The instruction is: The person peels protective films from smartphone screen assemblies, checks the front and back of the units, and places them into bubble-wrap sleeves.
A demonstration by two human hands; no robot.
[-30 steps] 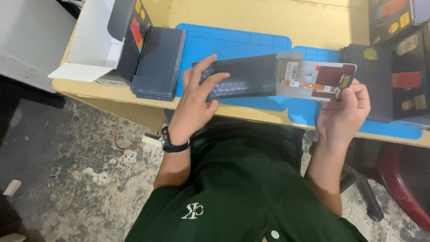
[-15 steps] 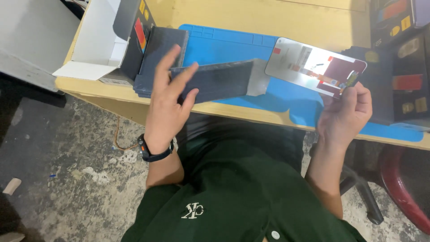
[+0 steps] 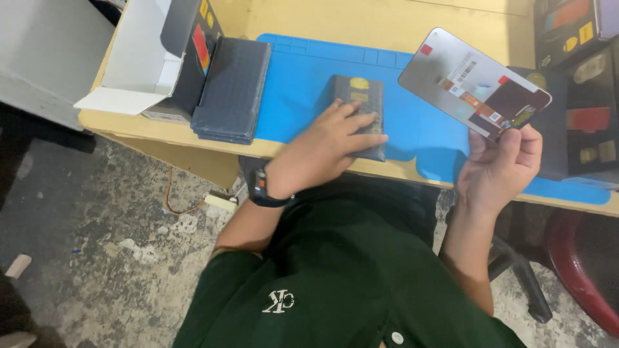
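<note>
Your left hand (image 3: 329,145) lay flat, fingers spread, on the dark sleeve (image 3: 358,116) on the blue mat (image 3: 303,84); gripped nothing | your right hand (image 3: 500,167) pinched the phone screen panel (image 3: 474,82) by its lower edge, tilted above the mat

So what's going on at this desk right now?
A person in a green shirt sits at a wooden desk covered by a blue mat. The left hand presses flat on a dark flat box lying on the mat. The right hand holds up a thin phone screen panel by its lower edge. A stack of dark pouches and an open white box sit to the left.
</note>
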